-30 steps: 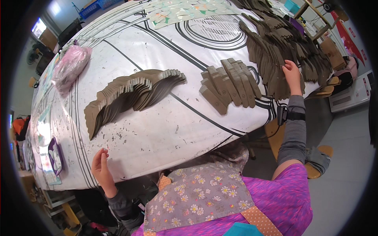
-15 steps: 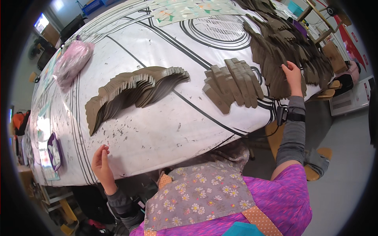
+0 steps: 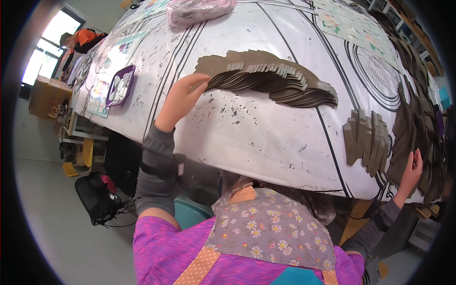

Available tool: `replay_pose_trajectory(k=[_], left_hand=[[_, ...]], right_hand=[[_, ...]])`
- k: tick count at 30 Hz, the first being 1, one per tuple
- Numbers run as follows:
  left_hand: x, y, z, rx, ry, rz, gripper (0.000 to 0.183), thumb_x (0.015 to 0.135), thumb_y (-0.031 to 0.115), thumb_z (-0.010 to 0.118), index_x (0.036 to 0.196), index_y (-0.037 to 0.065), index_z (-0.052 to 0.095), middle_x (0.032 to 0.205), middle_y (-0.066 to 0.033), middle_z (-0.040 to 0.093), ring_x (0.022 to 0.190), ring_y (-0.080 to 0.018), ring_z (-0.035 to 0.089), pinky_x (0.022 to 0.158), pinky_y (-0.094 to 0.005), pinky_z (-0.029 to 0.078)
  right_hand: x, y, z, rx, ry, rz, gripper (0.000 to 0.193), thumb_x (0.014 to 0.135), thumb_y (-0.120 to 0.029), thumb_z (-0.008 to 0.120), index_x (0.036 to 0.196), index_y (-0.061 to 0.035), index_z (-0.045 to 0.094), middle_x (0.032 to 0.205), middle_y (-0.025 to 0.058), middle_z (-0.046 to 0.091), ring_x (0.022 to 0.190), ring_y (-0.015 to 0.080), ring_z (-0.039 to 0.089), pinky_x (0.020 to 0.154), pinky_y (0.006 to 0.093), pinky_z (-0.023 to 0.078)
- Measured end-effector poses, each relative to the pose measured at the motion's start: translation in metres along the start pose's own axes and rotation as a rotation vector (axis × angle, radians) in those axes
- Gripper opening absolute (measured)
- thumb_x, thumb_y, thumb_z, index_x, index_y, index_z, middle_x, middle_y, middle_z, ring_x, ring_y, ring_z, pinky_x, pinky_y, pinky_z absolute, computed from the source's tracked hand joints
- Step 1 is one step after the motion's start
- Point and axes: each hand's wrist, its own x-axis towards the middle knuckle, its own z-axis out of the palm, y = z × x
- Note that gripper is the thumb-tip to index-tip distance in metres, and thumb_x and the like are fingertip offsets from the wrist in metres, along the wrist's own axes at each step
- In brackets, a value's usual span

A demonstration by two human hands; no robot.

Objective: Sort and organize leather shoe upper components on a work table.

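My left hand (image 3: 183,100) reaches over the left end of a long curved fan of overlapping flat brown pieces (image 3: 259,58). Its fingers are bent, with a gap between thumb and forefinger, close against the outermost pieces. The fanned pieces carry shiny pale strips along their ends. At the far right, my right hand (image 3: 411,174) is at the near edge of a large pile of similar dark brown pieces (image 3: 403,128). Its fingertips are drawn together; what lies between them is unclear. A smaller row of brown pieces (image 3: 365,142) lies left of that hand.
A pink plastic-wrapped bundle (image 3: 199,12) lies at the back of the white table (image 3: 266,147) with black printed lines. A purple basket (image 3: 110,99) of pale items stands at left. Another person (image 3: 80,39) in orange is farther off. A black bag (image 3: 96,199) is on the floor.
The view has turned left, bringing the basket and the other person further in. My left hand has moved from the table's front edge up to the fan's left end. My right hand stays by the pile.
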Motion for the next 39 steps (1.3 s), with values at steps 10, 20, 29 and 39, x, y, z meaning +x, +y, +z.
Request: replay_pose_trajectory(k=[10,20,29,39], left_hand=[[0.063,-0.023,0.018,0.361,-0.193,0.268,0.034,0.088,0.008,0.06,0.122,0.002,0.056,0.117,-0.015,0.06,0.107,-0.0305,0.058,0.092,-0.0349,0.046],[0.045,-0.029,0.016,0.361,-0.049,0.201,0.03,0.081,0.019,0.071,0.101,-0.001,0.062,0.096,-0.0159,0.064,0.089,-0.0303,0.063,0.078,-0.0358,0.049],[-0.043,0.058,0.067,0.053,-0.277,0.436,0.037,0.072,0.005,0.073,0.107,0.001,0.062,0.106,-0.0134,0.063,0.099,-0.0298,0.06,0.098,-0.0416,0.043],[-0.066,0.081,0.135,0.054,-0.495,0.59,0.034,0.076,0.015,0.075,0.107,0.006,0.063,0.112,-0.0081,0.06,0.109,-0.0289,0.057,0.103,-0.0481,0.04]], right_hand=[[-0.111,-0.103,0.021,-0.006,-0.253,-0.484,0.015,0.086,0.002,0.062,0.1,0.0021,0.065,0.102,0.0141,0.064,0.095,0.0287,0.061,0.086,0.0355,0.047],[-0.121,-0.128,0.029,0.04,-0.261,-0.501,0.011,0.079,0.002,0.065,0.09,0.0005,0.065,0.091,0.0132,0.066,0.085,0.0303,0.062,0.077,0.0374,0.048],[-0.121,-0.169,0.074,0.094,-0.236,-0.308,0.011,0.077,-0.006,0.07,0.087,-0.002,0.066,0.087,0.0093,0.064,0.083,0.0292,0.059,0.074,0.0375,0.046],[-0.127,-0.183,0.097,0.023,-0.305,-0.168,0.029,0.074,-0.014,0.076,0.096,-0.0035,0.06,0.09,0.0082,0.058,0.086,0.0259,0.056,0.076,0.0372,0.046]])
